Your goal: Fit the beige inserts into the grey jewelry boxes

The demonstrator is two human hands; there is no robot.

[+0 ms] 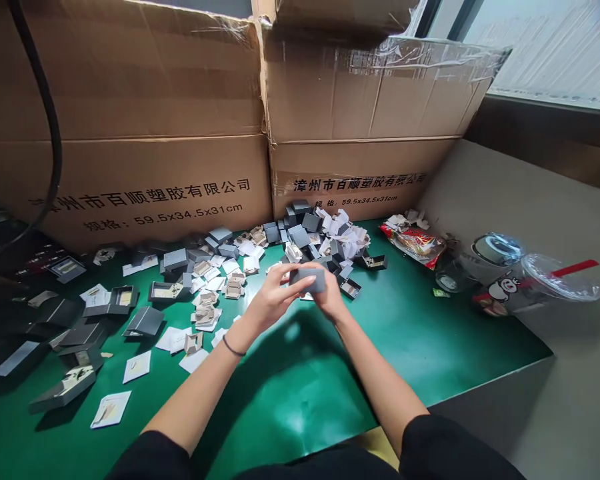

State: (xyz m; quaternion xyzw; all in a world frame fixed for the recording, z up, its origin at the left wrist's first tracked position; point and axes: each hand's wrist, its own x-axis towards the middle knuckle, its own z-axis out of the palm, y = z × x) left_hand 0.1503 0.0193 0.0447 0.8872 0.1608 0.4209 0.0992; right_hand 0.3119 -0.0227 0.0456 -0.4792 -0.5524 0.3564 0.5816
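Between both hands, above the green table (410, 333), is a small dark grey box (316, 280) that looks closed. My left hand (275, 293) grips its left side, fingers along the top and front. My right hand (333, 299) is wrapped round its right side, most of its fingers hidden behind the box. Just beyond my hands lies a heap of similar grey boxes (300, 235) mixed with crumpled white paper pieces (347, 237). To the left are beige inserts (206, 315), white cards (137, 367) and several open grey boxes (123, 300).
Two large cardboard cartons (180, 167) wall off the back of the table. On the right stand a red snack packet (415, 243) and plastic cups, one with a red straw (575, 268). A black cable (50, 113) hangs at the left. The table's front edge runs close to my body.
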